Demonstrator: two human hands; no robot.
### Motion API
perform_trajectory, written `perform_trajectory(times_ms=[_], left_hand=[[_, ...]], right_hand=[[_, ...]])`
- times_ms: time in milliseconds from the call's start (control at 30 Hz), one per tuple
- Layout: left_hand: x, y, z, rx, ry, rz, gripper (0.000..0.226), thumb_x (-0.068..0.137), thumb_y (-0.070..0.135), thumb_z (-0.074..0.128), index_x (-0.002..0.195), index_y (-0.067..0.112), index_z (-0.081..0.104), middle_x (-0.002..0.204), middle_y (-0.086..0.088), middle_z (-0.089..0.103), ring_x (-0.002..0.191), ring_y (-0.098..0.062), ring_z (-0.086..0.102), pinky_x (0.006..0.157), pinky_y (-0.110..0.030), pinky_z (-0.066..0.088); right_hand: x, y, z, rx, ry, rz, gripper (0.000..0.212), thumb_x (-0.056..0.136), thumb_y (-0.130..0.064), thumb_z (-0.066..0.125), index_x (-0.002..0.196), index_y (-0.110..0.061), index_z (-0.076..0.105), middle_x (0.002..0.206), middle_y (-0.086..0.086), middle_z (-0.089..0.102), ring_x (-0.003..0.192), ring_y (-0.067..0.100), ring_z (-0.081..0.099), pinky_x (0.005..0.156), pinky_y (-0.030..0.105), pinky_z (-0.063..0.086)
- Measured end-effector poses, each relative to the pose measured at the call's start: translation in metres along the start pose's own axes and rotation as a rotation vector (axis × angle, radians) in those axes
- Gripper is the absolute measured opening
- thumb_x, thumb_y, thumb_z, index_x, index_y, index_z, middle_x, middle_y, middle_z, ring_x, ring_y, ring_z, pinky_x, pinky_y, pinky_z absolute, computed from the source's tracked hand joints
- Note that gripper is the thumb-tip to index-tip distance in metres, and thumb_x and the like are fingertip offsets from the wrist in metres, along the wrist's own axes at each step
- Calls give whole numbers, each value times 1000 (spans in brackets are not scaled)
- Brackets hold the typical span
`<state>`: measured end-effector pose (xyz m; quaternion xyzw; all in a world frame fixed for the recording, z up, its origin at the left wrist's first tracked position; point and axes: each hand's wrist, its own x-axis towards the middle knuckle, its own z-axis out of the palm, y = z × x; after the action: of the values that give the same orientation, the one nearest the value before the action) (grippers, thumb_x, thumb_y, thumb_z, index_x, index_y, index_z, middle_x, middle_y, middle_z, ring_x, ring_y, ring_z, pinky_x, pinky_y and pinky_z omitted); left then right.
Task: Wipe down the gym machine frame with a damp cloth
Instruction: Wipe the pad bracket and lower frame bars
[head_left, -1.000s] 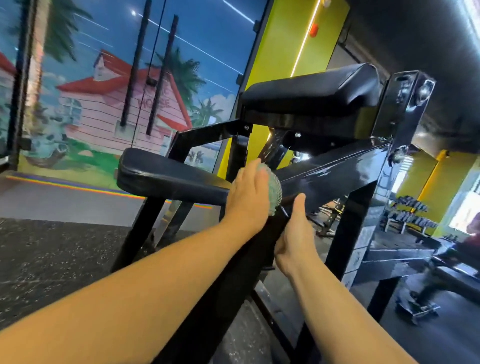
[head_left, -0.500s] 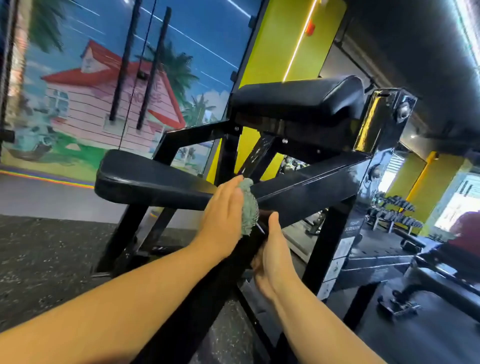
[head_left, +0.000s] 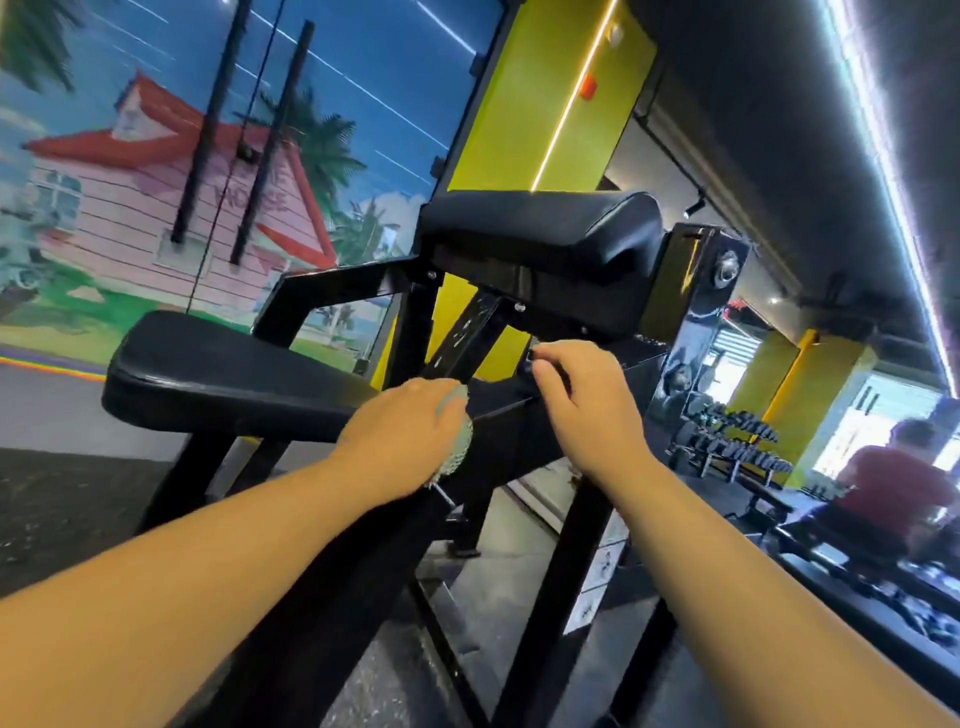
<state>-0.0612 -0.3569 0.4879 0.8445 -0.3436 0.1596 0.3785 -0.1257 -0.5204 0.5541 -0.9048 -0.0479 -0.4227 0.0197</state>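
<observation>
Seat pad (head_left: 223, 374) at left, arm pad (head_left: 540, 228) above and right of it — frame beam (head_left: 498, 410) sloping beneath. Left hand (head_left: 400, 431) over cloth (head_left: 460, 452) on frame beam; right hand (head_left: 582, 405) just right, higher up. Dumbbell rack (head_left: 727, 441) behind, far right.

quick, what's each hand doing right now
left hand: grips the cloth, pressing it on the frame.
right hand: fingers curled over the frame's upper edge, gripping it.
</observation>
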Motion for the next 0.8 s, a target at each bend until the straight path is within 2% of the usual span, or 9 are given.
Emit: perform_trajectory(times_ms=[67, 133, 267, 333, 400, 567, 633, 700, 800], left_hand=[[-13, -12, -2, -14, 38, -37, 40, 101, 27, 27, 134, 17, 47, 137, -4, 48, 125, -25, 45, 101, -37, 36], [-16, -11, -7, 87, -25, -68, 40, 101, 18, 27, 137, 9, 42, 140, -8, 45, 128, -24, 41, 104, -34, 33], [12, 24, -17, 294, -175, -6, 16, 99, 5, 28, 90, 8, 41, 88, -5, 44, 98, -28, 50, 89, -41, 42], [37, 44, -10, 394, -230, 118, 13, 96, 4, 32, 85, 10, 35, 89, -9, 43, 93, -32, 49, 85, -43, 42], [65, 67, 2, 405, -262, 170, 7, 94, 3, 38, 98, 6, 43, 107, -19, 51, 101, -36, 53, 85, -41, 45], [128, 135, 25, 408, -263, 292, 30, 92, 3, 45, 120, -4, 53, 121, -20, 58, 108, -32, 57, 83, -35, 43], [145, 152, 32, 423, -297, 324, 26, 88, 3, 50, 111, -3, 61, 105, -19, 62, 97, -31, 60, 79, -35, 45], [152, 160, 38, 401, -268, 292, 17, 83, 4, 50, 95, 3, 62, 91, -14, 58, 89, -32, 58, 74, -35, 46], [153, 158, 42, 481, -155, 380, 30, 90, 7, 43, 119, 4, 52, 120, -20, 53, 110, -39, 53, 82, -38, 42]], right_hand=[[5, 17, 4, -75, -65, -59, 36, 94, -30, 40, 96, -7, 68, 96, 6, 67, 96, 27, 57, 85, 37, 41], [3, 29, 1, -95, -28, -73, 35, 95, -32, 38, 101, -11, 66, 99, 2, 66, 98, 22, 55, 92, 37, 40], [-11, 50, -8, 38, 149, 41, 36, 95, -28, 39, 114, -11, 65, 116, 0, 60, 114, 16, 50, 99, 17, 28], [-19, 58, -9, 27, 94, 65, 39, 96, -26, 39, 123, -9, 62, 129, 3, 56, 128, 18, 44, 106, 18, 24], [-26, 61, -7, 64, 67, 73, 36, 98, -17, 43, 130, -7, 56, 137, 4, 51, 134, 17, 39, 110, 21, 23], [-26, 62, -17, 274, 328, 303, 31, 94, -8, 41, 123, -7, 54, 118, 3, 53, 104, 7, 47, 83, 6, 33], [-29, 68, -18, 355, 324, 463, 29, 96, -9, 43, 123, -12, 53, 117, 0, 53, 103, 11, 51, 84, 16, 39], [-36, 75, -13, 431, 300, 556, 27, 94, -17, 46, 120, -20, 53, 118, -1, 57, 104, 17, 57, 92, 39, 48], [-44, 74, -10, 460, 286, 608, 25, 93, -19, 49, 117, -24, 54, 117, -2, 59, 104, 17, 58, 93, 47, 49]])
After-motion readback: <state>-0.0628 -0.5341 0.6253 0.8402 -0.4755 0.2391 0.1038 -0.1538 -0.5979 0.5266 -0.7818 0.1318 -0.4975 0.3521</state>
